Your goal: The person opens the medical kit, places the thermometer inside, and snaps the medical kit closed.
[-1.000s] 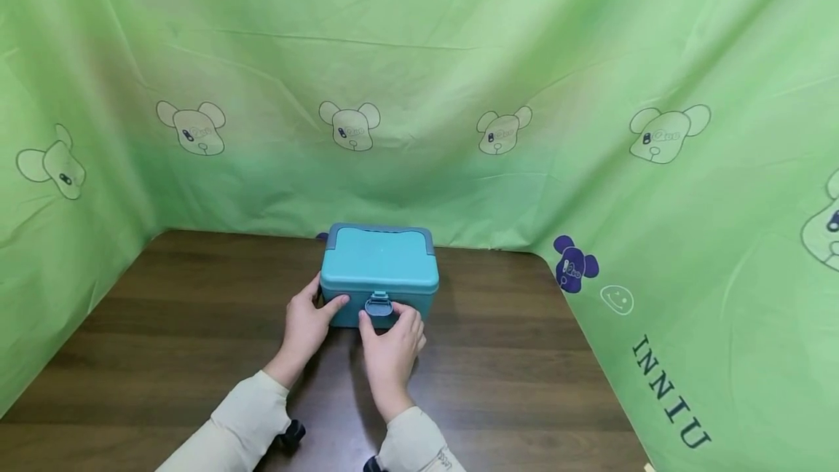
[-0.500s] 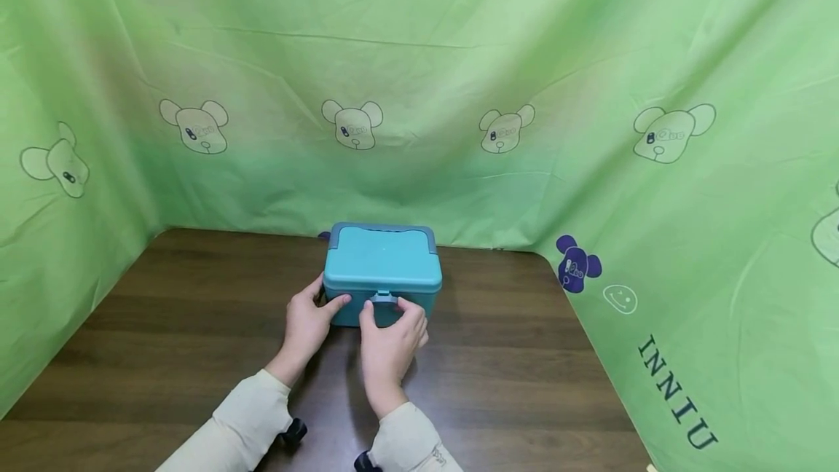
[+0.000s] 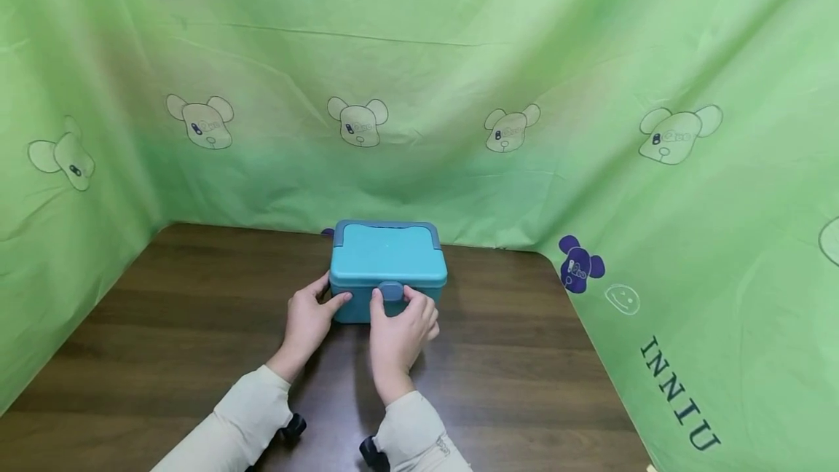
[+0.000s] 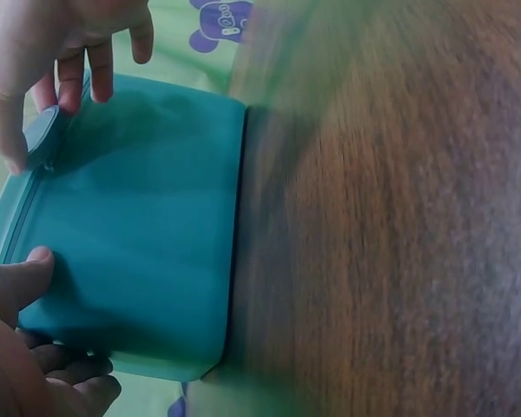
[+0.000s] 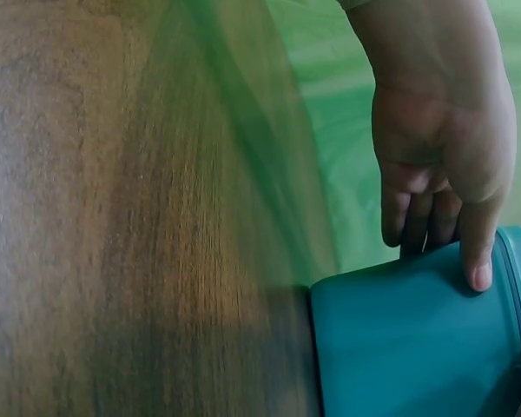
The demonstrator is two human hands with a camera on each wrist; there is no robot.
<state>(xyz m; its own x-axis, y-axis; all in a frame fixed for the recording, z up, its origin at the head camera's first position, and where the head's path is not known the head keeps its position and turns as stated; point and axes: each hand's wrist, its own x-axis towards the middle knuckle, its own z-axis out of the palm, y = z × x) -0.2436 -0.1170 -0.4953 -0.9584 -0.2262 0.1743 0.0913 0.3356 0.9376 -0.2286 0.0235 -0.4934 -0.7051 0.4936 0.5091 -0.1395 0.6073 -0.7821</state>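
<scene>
A teal plastic storage box (image 3: 388, 257) with a blue-grey carrying handle sits at the back of the wooden table, its lid down. My left hand (image 3: 308, 320) grips the box's left front corner, thumb on the front wall and fingers round the side, as the right wrist view also shows. On the front, just under the lid's edge, is a blue-grey latch (image 3: 392, 290), tilted outward. My right hand (image 3: 401, 335) pinches it between thumb and index finger. In the left wrist view the latch (image 4: 43, 135) stands out from the front wall, with the remaining fingers hanging beside it.
Behind and to both sides hangs a green cloth (image 3: 419, 57) printed with bear heads, close to the table's back edge. The brown wooden table (image 3: 511, 355) reaches toward the viewer. Black wrist straps (image 3: 293, 427) show at the light sleeves.
The latch has swung upward from hanging tilted down, lifted by the right thumb and index finger. The left hand keeps its hold on the box corner.
</scene>
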